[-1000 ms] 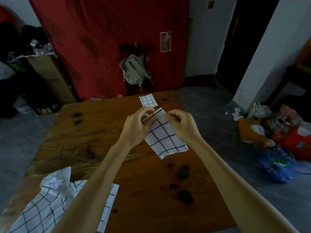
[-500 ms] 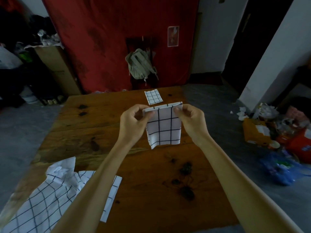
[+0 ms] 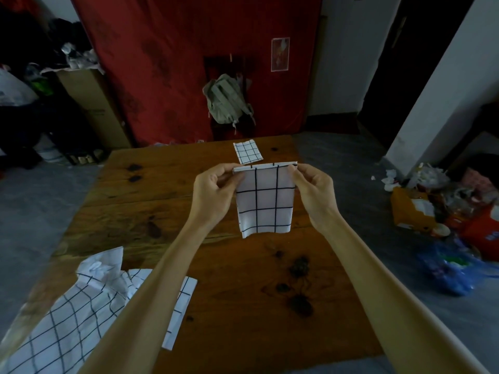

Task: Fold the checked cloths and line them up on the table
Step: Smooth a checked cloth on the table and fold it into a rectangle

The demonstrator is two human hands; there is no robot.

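My left hand (image 3: 213, 191) and right hand (image 3: 314, 188) pinched the cloth's (image 3: 266, 201) top corners; it hung lengthwise, the folded cloth (image 3: 248, 151) just beyond.

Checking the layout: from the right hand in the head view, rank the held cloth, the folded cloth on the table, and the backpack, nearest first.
1. Held checked cloth, pinched by the right hand itself.
2. Folded cloth, on the table just beyond.
3. Backpack, hanging behind the table.

Unfolded cloth pile (image 3: 67, 314): being cut off by left and bottom edges, partly being covered by left forearm (image 3: 140, 300). Held cloth (image 3: 266, 201): upper corners being hidden by fingers (image 3: 297, 175). Floor clutter (image 3: 442, 211): being left indistinct.
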